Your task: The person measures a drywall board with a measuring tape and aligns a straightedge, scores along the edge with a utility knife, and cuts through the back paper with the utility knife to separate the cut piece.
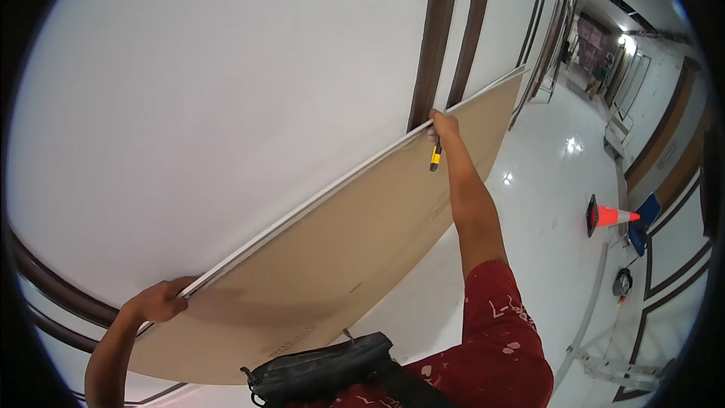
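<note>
A long brown-faced board [332,257] with a white edge leans on its side against the white wall [226,91]. At the lower left, my left hand [160,302] grips the board's top edge, fingers bent over it. Farther along the same edge, my right hand [444,127] is closed on it, and a yellow and black utility knife [436,156] hangs down from this hand, its upper end hidden by the fingers. A black bag [321,366] lies across my body below the board.
An orange cone [613,216] stands on the glossy floor [544,151] at right, beside a blue chair [644,223]. A metal ladder-like frame [619,369] lies at the lower right. Far down the corridor, a person [600,75] is near some equipment.
</note>
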